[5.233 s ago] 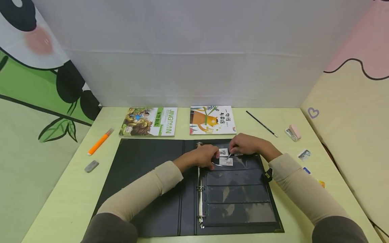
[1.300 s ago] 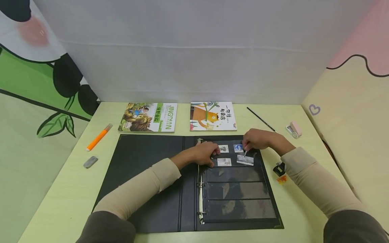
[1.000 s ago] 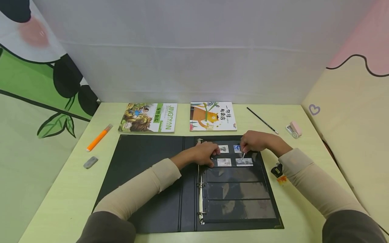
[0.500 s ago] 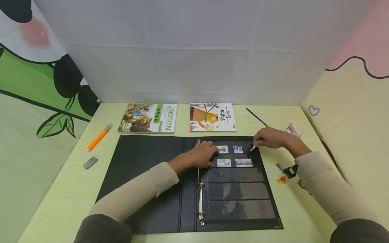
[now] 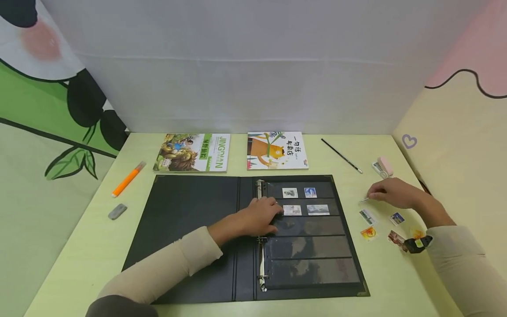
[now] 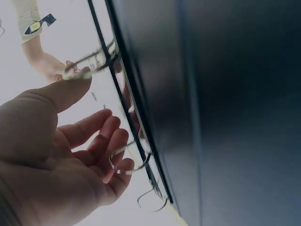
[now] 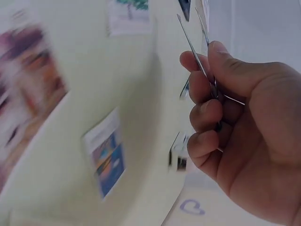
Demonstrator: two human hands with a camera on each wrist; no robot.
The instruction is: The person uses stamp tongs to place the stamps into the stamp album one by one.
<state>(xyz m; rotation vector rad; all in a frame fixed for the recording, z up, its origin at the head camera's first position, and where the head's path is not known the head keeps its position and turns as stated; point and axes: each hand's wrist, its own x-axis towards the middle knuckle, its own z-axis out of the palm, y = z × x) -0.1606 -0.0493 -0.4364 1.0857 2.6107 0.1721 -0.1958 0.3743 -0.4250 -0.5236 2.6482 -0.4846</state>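
My right hand (image 5: 394,193) grips a pair of tweezers (image 7: 197,56) above the table, right of the binder. Their tips stand apart with nothing between them in the right wrist view. Several loose stamps lie below that hand, among them a blue one (image 5: 397,219), a green-and-white one (image 5: 368,217) and an orange one (image 5: 368,233). My left hand (image 5: 259,217), fingers loosely bent and holding nothing, is at the ring side of the open black stamp album (image 5: 194,237). Two stamps sit in its top strip, including a blue one (image 5: 310,192), and two in the second, including a grey one (image 5: 318,210).
Two books, a lion-covered one (image 5: 194,152) and a bear-covered one (image 5: 277,150), lie behind the album. A pencil (image 5: 341,156) and a pink-and-white small item (image 5: 383,167) are at the back right. An orange marker (image 5: 128,179) and a grey eraser (image 5: 117,211) lie at left.
The grey stamp has straightened in the second strip and been let go. My right hand has moved right with the tweezers, off the album. My left hand has slid slightly nearer along the rings.
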